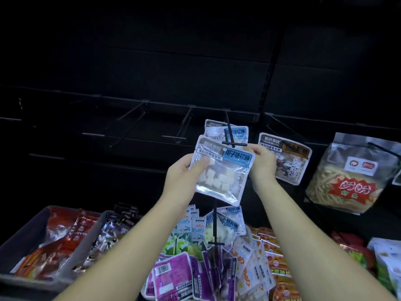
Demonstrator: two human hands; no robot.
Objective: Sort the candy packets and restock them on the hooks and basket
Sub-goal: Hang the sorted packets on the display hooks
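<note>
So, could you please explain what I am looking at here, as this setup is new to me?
There is no machine: a person wears one camera on the head, looking down at two bare hands. The left hand and the right hand both grip a clear candy packet with white cubes and a blue label, held up at a black metal hook, where a matching packet already hangs. To the right hang a brown-labelled packet and a large clear bag of pale sticks. Below lie purple packets and a grey bin of red packets.
</note>
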